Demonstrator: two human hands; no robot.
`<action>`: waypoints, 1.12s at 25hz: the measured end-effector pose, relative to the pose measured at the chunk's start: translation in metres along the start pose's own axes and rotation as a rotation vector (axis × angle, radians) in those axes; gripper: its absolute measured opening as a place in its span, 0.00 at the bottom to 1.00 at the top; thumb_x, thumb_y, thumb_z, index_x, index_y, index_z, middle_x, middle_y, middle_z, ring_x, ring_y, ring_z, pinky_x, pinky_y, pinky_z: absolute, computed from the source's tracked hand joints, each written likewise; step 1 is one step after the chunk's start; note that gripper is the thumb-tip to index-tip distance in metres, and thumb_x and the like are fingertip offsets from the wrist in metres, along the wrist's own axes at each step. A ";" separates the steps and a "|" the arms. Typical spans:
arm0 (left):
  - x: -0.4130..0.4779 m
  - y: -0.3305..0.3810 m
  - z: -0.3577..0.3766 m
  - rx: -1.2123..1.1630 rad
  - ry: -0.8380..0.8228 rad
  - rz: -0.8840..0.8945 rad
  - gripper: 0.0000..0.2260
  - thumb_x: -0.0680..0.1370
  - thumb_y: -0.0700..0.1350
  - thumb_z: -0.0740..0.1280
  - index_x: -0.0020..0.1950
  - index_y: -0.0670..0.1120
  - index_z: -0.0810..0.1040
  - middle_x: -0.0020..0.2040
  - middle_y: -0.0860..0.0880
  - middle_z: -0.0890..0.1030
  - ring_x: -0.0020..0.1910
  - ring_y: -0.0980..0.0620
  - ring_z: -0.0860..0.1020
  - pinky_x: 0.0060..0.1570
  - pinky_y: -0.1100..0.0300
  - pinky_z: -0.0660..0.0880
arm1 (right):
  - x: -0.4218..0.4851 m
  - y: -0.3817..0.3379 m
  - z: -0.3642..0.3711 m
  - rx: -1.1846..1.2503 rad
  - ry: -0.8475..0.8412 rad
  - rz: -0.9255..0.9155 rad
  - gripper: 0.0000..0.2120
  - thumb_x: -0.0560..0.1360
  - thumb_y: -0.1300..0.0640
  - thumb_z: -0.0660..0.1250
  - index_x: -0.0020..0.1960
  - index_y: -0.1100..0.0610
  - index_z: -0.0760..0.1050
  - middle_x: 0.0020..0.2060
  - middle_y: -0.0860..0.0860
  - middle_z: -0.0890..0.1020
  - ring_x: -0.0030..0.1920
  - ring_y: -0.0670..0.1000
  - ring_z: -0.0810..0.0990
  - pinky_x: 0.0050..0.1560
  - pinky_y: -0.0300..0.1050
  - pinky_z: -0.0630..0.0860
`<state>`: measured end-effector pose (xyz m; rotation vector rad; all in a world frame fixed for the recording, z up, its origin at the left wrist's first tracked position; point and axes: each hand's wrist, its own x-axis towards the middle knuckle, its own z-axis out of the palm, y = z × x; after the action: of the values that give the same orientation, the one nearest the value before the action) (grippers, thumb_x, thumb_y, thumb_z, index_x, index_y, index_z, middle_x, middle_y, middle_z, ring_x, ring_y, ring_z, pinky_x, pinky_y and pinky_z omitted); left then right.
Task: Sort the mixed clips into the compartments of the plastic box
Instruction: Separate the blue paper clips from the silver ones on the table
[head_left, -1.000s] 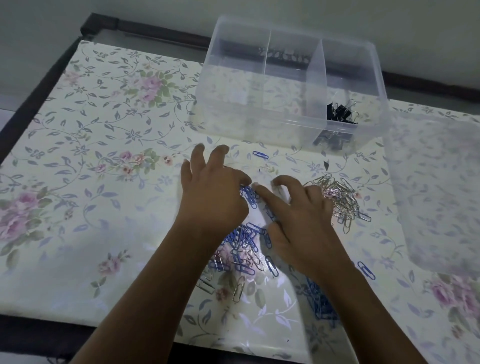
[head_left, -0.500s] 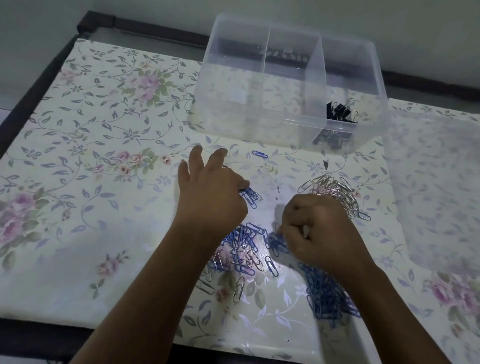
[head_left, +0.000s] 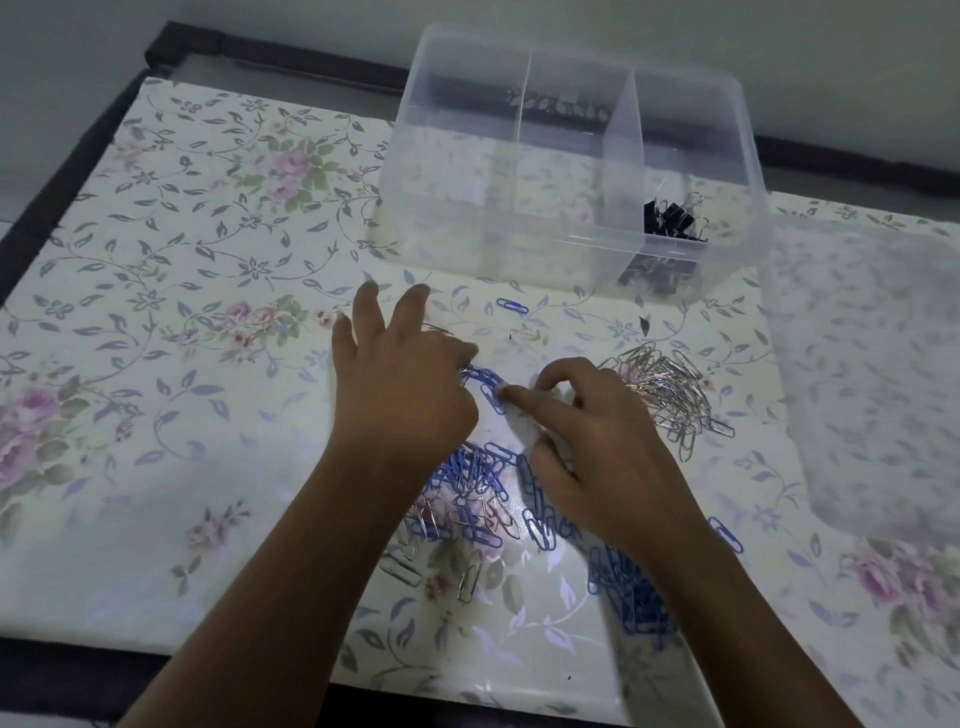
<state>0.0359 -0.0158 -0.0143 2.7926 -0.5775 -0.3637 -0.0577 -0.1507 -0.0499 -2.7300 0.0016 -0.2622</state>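
Several looped blue wire clips (head_left: 489, 387): left hand (head_left: 405, 400) pinches, right hand (head_left: 597, 452) touches.

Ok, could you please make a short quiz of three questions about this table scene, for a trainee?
1. True or false: the black binder clips lie in the right compartment of the plastic box.
2. Which pile lies just right of the right hand? A) silver paper clips B) rubber bands C) coins
3. Fill in: the lone paper clip between the left hand and the box is ____ in colour.
Key: 1 true; 2 A; 3 blue.
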 end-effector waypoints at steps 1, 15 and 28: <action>0.000 -0.001 0.000 0.016 0.003 -0.009 0.20 0.74 0.43 0.62 0.65 0.58 0.73 0.77 0.50 0.51 0.75 0.42 0.42 0.72 0.45 0.42 | 0.000 0.000 0.001 -0.028 0.006 0.016 0.21 0.69 0.55 0.56 0.59 0.53 0.78 0.47 0.55 0.77 0.42 0.57 0.74 0.39 0.50 0.73; 0.000 0.004 0.003 -0.093 -0.076 0.172 0.15 0.75 0.46 0.62 0.60 0.59 0.76 0.76 0.55 0.53 0.75 0.49 0.41 0.73 0.49 0.39 | 0.004 0.002 0.001 -0.061 0.102 0.133 0.19 0.68 0.57 0.58 0.55 0.53 0.80 0.45 0.57 0.77 0.39 0.59 0.77 0.39 0.51 0.74; 0.000 0.002 0.005 -0.151 -0.046 0.174 0.13 0.75 0.45 0.63 0.58 0.53 0.77 0.72 0.53 0.62 0.75 0.50 0.45 0.72 0.52 0.42 | 0.001 0.013 -0.012 -0.036 0.133 0.478 0.25 0.67 0.73 0.60 0.59 0.55 0.78 0.37 0.53 0.70 0.36 0.55 0.72 0.35 0.44 0.68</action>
<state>0.0342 -0.0187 -0.0184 2.5734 -0.7634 -0.4166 -0.0589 -0.1676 -0.0436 -2.6403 0.6893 -0.3022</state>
